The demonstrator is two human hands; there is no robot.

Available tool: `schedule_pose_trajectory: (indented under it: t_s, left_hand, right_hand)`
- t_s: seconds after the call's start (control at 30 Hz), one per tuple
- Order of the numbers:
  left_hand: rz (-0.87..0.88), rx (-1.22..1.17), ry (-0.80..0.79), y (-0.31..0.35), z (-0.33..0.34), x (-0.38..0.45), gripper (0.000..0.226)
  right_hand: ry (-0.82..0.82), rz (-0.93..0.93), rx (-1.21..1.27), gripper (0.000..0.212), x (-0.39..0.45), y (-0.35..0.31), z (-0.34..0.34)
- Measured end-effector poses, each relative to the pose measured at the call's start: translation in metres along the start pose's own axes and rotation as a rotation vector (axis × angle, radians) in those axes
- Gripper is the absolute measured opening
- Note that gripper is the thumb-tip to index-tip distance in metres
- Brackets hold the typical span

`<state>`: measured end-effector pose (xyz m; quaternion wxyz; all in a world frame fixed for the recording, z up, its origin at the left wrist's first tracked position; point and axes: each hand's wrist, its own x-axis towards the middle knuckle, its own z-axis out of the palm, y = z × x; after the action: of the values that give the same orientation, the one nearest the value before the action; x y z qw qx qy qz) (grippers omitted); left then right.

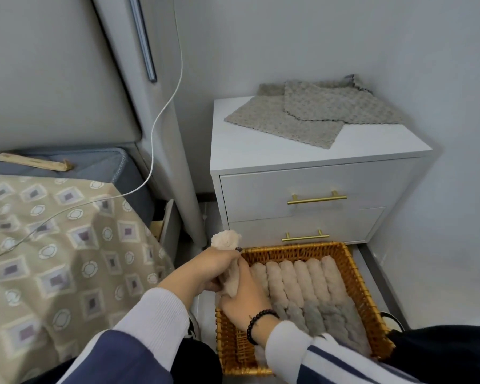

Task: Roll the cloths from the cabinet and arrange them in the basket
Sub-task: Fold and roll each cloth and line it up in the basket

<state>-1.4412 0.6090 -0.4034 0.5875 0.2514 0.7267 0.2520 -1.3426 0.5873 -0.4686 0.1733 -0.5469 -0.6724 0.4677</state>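
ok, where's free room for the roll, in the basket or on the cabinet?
Woven wicker basket: bare strip along its left wall, beside the rolled cloths; the rest is packed. White cabinet top: front-left bare, flat grey cloths cover the back.

Soft, even, shadow-poor indoor light; wide-angle bending toward the edges, with slight blur throughout.

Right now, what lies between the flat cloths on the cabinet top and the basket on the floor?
In the head view, only the cabinet front: two closed drawers with gold handles between flat cloths and basket.
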Motion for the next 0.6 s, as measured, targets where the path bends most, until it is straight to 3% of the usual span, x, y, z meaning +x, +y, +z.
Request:
schedule_pose_trajectory:
  t_s: [0.13,0.2,0.3,0.37,0.5,0.6]
  left_hand:
    - [-0.083,0.003,-0.019,-0.011,0.013,0.03,0.043]
    - [-0.09,-0.002,0.005,-0.019,0.02,0.048,0.034]
    - [-0.037,0.054,0.125,-0.033,0.028,0.07,0.009]
    - [0.002,0.123,0.221,-0.041,0.03,0.083,0.011]
    - [-0.008,0.219,0.331,-0.053,0.039,0.113,0.019]
    - [-0.054,0.212,0.361,-0.062,0.04,0.134,0.021]
  right_hand:
    - [-0.003,0.063,-0.018,0.075,0.004,0.025,0.017]
    - [-0.038,0.089,-0.045,0.08,0.009,0.038,0.019]
    - [-0.079,0.097,-0.079,0.083,0.016,0.052,0.022]
    - [-0.106,0.101,-0.035,0.084,0.022,0.059,0.029]
    - [-0.088,0.131,0.103,0.061,0.038,0.085,0.048]
    - [-0.021,0.101,0.07,0.041,0.053,0.105,0.07]
